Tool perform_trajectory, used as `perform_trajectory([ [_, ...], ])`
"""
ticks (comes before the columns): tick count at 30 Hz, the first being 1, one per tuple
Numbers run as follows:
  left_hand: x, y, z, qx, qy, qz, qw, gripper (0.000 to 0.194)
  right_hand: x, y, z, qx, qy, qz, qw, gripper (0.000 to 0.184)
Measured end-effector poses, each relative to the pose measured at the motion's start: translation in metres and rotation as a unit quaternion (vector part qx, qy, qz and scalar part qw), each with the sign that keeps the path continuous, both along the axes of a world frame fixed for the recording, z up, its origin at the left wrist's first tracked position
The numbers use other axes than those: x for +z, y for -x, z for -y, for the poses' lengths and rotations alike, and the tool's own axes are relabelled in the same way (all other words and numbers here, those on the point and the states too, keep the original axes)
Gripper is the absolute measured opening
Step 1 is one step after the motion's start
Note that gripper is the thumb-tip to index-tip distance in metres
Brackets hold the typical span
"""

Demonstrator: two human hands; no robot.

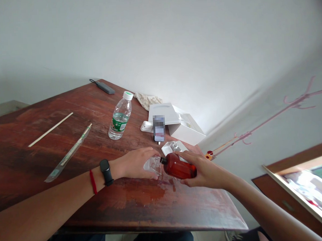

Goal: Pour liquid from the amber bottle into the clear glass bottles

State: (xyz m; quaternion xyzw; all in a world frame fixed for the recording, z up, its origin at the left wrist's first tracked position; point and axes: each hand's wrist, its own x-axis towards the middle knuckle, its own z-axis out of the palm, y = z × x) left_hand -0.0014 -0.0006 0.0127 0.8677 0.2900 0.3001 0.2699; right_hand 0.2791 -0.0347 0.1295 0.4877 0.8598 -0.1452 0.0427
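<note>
My left hand (137,164) is closed around a small clear container (153,166), which looks like a glass or plastic cup. In my right hand (205,170) lies a reddish-brown bottle (179,166), tipped on its side with its dark open neck pointing left at the container's mouth. Whether liquid is flowing cannot be made out. Below both hands a wet patch (145,193) shines on the wooden table (109,213). Just behind the brown bottle sits a white tray (168,148) with a clear piece in it.
A water bottle (119,117) stands upright behind my left hand. A phone (159,129) leans against a white box (187,131). Farther left lie a wrapped pair of chopsticks (70,150) and a bare stick (50,130). A grey pouch-like device (105,87) rests at the far corner.
</note>
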Motion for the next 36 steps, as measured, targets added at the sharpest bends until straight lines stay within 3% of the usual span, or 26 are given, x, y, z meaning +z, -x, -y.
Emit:
perform_trajectory([
  [36, 0.0021, 0.0008, 0.0011, -0.004, -0.018, -0.003, 1.000, 0.060, 0.0058, 0.0023, -0.0009, 0.023, -0.029, 0.008, 0.999, 0.079],
])
